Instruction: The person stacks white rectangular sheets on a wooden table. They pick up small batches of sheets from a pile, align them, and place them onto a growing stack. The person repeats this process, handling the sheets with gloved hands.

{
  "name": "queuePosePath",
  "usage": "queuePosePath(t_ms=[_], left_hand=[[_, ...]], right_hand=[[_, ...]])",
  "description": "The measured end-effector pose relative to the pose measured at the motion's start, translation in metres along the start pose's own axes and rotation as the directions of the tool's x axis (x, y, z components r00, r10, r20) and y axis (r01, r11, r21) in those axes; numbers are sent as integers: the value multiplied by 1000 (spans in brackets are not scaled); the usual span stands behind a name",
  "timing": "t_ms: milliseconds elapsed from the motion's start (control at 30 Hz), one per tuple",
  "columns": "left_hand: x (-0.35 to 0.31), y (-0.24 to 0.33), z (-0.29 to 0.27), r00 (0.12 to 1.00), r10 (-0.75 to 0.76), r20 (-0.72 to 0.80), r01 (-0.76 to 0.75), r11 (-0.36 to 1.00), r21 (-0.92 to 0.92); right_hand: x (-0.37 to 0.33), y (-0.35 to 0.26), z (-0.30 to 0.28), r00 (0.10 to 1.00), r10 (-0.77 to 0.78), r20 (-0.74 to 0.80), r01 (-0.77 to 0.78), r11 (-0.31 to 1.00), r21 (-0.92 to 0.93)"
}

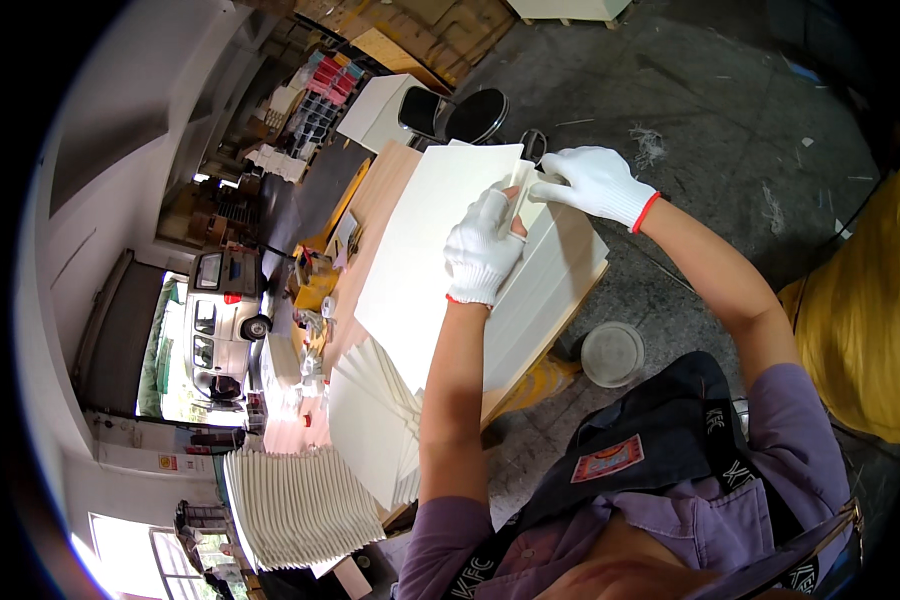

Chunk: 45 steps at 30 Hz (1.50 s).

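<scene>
A large white sheet of board [420, 240] lies on top of a stack of similar white boards [545, 265] on the wooden table. My left hand [482, 250], in a white knit glove with bare fingertips showing, is closed at the sheet's right edge, thumb and finger against a narrow raised strip. Close by, at the far end of that edge, my right hand [595, 188], in a white glove with a red cuff, pinches the board's edge between thumb and fingers. The exact contact under the fingertips is partly hidden.
Fanned white boards [370, 415] lie nearer on the table, beside a tall stack of white boards [295, 505]. A yellow box [315, 285] sits at the table's left. A round stool [477, 115], a lidded bucket [612, 354] and a large yellow sack [860, 300] stand around.
</scene>
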<state>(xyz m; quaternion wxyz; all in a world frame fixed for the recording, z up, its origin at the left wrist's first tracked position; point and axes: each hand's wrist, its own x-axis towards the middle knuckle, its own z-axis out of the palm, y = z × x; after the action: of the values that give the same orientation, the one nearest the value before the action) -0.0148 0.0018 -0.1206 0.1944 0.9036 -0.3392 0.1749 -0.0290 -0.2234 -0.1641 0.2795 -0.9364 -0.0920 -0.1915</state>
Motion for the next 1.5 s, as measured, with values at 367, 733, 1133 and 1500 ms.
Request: queuePosePath(t_ms=[367, 733, 1133, 1500], left_hand=[[28, -24, 15, 999, -47, 24, 45, 996, 77], [6, -29, 16, 985, -127, 114, 160, 920, -358], [9, -10, 4, 947, -234, 218, 286, 926, -247], [4, -5, 6, 988, -147, 42, 153, 941, -302]], right_hand=[[23, -5, 0, 988, -139, -73, 151, 966, 212], [14, -17, 23, 982, 161, -98, -95, 871, 482], [14, -13, 28, 981, 163, -102, -106, 901, 420], [14, -17, 27, 981, 168, -94, -111, 891, 441]])
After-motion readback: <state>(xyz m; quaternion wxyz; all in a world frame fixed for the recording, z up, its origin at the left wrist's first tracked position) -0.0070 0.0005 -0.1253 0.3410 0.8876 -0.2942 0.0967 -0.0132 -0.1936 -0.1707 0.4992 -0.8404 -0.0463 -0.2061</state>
